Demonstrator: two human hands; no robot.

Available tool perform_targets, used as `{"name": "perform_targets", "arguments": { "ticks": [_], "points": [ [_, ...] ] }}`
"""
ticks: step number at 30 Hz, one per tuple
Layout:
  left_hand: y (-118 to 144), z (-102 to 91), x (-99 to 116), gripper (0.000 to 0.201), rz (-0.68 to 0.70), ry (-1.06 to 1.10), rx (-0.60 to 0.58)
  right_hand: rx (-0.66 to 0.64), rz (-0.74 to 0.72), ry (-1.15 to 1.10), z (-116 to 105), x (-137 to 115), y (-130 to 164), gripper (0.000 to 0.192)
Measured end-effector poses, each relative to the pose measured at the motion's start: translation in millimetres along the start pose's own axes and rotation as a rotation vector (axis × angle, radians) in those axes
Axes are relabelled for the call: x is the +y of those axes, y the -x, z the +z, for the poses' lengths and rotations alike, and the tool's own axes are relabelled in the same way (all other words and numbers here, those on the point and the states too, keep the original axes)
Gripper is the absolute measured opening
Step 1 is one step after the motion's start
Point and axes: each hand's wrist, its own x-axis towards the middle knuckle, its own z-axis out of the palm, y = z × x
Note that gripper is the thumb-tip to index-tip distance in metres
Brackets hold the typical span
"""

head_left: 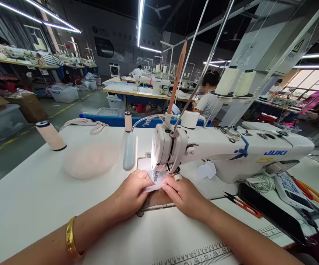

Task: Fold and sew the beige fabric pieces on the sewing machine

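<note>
A thin strip of pale, sheer fabric [151, 188] stretches between my two hands, just in front of the needle area of a white sewing machine [203, 147]. My left hand [133, 189] pinches its left end, thumb on top. At the other end, my right hand [185, 195] grips the fabric between thumb and fingers, close beside the presser foot [156, 176]. The machine's lamp lights this spot brightly. Fingers partly hide the fabric's far edge, so I cannot tell whether it lies under the foot.
On the white table stand a peach thread cone [51, 136] and a smaller spool [128, 122]. Sheer peach fabric [91, 160] lies at left. Orange-handled thread snips [244, 206], a black phone [271, 213] and a coil of white cord [260, 183] lie at right. A co-worker [209, 95] sits beyond.
</note>
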Motion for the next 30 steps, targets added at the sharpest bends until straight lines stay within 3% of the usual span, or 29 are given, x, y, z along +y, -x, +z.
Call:
{"name": "perform_targets", "arguments": {
  "ticks": [6, 10, 20, 30],
  "points": [
    [21.5, 6.3, 10.4, 0.03, 0.212, -0.073, 0.057, -0.122, -0.253, 0.185, 4.7, 5.6, 15.7, 0.021],
    [25.6, 3.8, 15.5, 0.03, 0.247, -0.1, 0.074, -0.118, -0.264, 0.211, 5.0, 4.4, 22.1, 0.035],
    [18.8, 5.0, 5.7, 0.033, 0.231, -0.153, 0.111, -0.061, -0.248, 0.312, 10.9, 7.6, 16.8, 0.033],
    [16.9, 6.4, 0.9, 0.029, 0.322, -0.206, 0.122, 0.001, -0.249, 0.333, 13.3, 6.7, 16.1, 0.037]
  ]
}}
